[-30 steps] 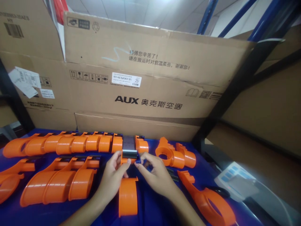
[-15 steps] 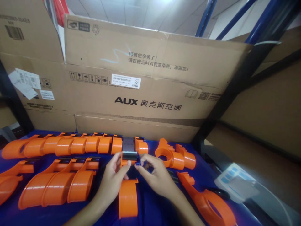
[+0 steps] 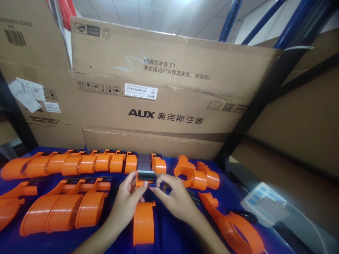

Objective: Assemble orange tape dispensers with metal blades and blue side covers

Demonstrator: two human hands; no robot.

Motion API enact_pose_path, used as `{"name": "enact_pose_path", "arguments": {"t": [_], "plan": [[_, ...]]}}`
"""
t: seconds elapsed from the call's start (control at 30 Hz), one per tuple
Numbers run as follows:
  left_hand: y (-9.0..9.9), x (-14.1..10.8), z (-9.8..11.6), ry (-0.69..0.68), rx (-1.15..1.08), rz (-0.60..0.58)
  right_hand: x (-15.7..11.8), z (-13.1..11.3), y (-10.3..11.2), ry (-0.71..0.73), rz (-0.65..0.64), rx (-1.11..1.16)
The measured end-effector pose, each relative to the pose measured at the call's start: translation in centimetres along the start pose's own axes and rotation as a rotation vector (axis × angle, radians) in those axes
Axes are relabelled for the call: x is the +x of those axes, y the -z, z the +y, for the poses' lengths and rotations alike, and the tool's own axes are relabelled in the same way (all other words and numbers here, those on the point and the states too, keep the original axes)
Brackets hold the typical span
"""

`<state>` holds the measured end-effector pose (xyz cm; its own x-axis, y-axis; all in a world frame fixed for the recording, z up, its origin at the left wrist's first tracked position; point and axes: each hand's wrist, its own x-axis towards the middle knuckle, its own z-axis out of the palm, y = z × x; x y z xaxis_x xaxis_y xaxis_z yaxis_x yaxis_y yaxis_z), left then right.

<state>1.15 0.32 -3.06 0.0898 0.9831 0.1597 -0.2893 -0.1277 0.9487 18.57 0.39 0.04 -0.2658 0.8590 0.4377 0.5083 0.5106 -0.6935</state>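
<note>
An orange tape dispenser (image 3: 143,224) is upright at the centre front, its head bearing a black roller and a pale serrated blade. My left hand (image 3: 130,192) is closed on the left side of that head, thumb on its front face. At the head's right end, my right hand (image 3: 172,194) has thumb and forefinger bent together beside a small dark blue part (image 3: 153,185). Whether the right fingertips still pinch that part is hard to make out.
Several orange dispensers (image 3: 87,164) line the back of the blue surface (image 3: 116,243), with more at front left (image 3: 63,208) and right (image 3: 238,229). Behind stands a large cardboard box (image 3: 106,116). A pale device (image 3: 265,204) lies far right.
The dark blue part has moved left against the dispenser head's right end. My right thumb and forefinger have shifted slightly; my left hand keeps its hold.
</note>
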Motion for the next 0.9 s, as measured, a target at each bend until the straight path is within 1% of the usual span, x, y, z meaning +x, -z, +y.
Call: {"name": "enact_pose_path", "arguments": {"t": [0.17,0.27,0.37,0.4,0.43,0.5,0.57,0.6,0.67,0.73,0.8,0.9], "plan": [[0.4,0.6,-0.7,0.042,-0.019,0.012,-0.2,-0.3,0.6,-0.028,-0.028,0.027],[0.5,0.7,-0.5,0.113,-0.119,0.013,-0.3,-0.3,1.2,-0.016,-0.016,0.167],[0.3,0.5,-0.1,0.215,-0.246,-0.026,-0.1,0.0,1.3,-0.082,0.044,0.339],[0.2,0.4,0.0,0.241,-0.273,-0.038,-0.1,0.1,1.2,-0.113,0.040,0.389],[0.1,0.3,0.1,0.262,-0.294,-0.051,0.0,0.1,1.1,-0.141,0.014,0.434],[0.0,0.0,0.2,0.293,-0.316,-0.095,0.0,0.1,1.0,-0.175,-0.080,0.506],[-0.1,-0.3,0.3,0.324,-0.337,-0.172,0.0,0.1,1.0,-0.172,-0.158,0.555],[-0.1,-0.5,0.4,0.338,-0.352,-0.210,0.0,0.1,1.0,-0.164,-0.166,0.573],[-0.1,-0.9,0.5,0.367,-0.376,-0.277,0.0,0.1,1.0,-0.156,-0.142,0.605],[-0.1,-1.1,0.5,0.393,-0.383,-0.312,0.0,0.1,0.8,-0.172,-0.118,0.615],[-0.1,-1.1,0.2,0.406,-0.371,-0.316,0.0,0.2,0.6,-0.193,-0.104,0.589],[0.0,-0.9,-0.3,0.401,-0.332,-0.262,0.0,0.1,0.0,-0.218,-0.099,0.557]]}}
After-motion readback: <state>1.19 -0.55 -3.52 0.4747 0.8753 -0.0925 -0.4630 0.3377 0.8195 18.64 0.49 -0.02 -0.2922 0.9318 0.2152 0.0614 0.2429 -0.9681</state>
